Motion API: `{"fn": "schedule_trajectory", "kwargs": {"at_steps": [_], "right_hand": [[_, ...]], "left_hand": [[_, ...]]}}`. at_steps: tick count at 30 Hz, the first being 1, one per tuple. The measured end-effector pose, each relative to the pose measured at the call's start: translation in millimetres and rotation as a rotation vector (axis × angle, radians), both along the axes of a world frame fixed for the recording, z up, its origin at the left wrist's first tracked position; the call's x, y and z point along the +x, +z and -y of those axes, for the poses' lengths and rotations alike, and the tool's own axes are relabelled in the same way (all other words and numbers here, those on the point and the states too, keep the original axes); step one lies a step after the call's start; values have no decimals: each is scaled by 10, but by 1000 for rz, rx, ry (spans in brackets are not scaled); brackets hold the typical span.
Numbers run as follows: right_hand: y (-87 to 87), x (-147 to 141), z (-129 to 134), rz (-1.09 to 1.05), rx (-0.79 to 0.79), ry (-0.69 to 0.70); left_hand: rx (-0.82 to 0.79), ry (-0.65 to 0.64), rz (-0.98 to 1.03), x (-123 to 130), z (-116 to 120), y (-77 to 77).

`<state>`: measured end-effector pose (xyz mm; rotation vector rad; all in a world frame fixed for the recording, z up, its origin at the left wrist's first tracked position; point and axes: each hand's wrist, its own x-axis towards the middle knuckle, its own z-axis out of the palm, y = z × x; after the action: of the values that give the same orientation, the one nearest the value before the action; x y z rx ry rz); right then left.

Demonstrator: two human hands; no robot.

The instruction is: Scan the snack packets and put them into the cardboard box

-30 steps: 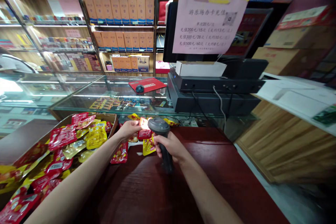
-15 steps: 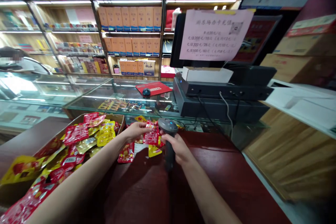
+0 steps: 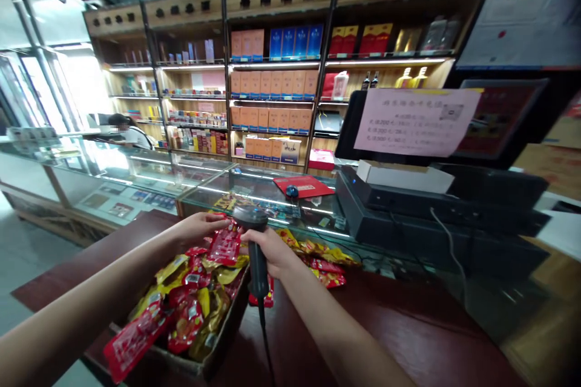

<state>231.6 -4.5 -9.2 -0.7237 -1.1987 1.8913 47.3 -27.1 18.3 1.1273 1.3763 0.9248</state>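
A small flat packet of shiny red plastic (image 3: 224, 245) hangs over the far part of a brown cardboard box (image 3: 230, 328), just beside a dark grey, pistol-shaped scanner (image 3: 258, 269); my left hand (image 3: 203, 227) pinches it near its top edge, and I judge that this narrow hold leaves most of the printed side uncovered; which part is turned to the scanner, I cannot tell. My right hand (image 3: 270, 251) is wrapped around the scanner's handle; the wide head stands above my fist, probably so that no finger covers its front; a thin black cable (image 3: 265, 338) goes down from the handle's foot, away from the packet.

The box is heaped with crossed red, yellow and gold plastic packets (image 3: 185, 321), and one long red packet (image 3: 131, 341) leans out over its edge; the box is below my left arm, so the reach into it seems short. It rests on a dark red-brown wooden surface (image 3: 363, 326); beyond my right arm lie other red and yellow packets (image 3: 324, 265), well apart from the box, perhaps so that the two groups do not mix.

Farther, a glass display case (image 3: 245, 181) carries a flat red mat (image 3: 313, 186) under a dark computer mouse (image 3: 292, 191); at right, a pink printed paper (image 3: 413, 124) hangs on a black monitor (image 3: 348, 132), I suppose for reading from this side.
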Motion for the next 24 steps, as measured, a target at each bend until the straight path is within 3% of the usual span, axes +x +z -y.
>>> {"fn": "schedule_trajectory", "kwargs": {"at_steps": [4,8,11,15,20,24], "right_hand": [[-12,-170,4,62,42,-17],[-129,36,-85,60,-20,-64],[-274,363,-145,75,-69,-142],[-533,895,-162,88,-128,-268],[-897,1479,-114,127,-235,-387],[-1180,1729,-92,130,-314,-466]], "left_hand": [[89,167,-174,-299,97,92],[103,98,-127,-246,12,-39],[76,8,-52,66,-97,-202],[-2,-106,20,662,-265,-457],[-126,-229,123,1364,-534,-962],[-222,-169,22,1756,-701,-1367]]}}
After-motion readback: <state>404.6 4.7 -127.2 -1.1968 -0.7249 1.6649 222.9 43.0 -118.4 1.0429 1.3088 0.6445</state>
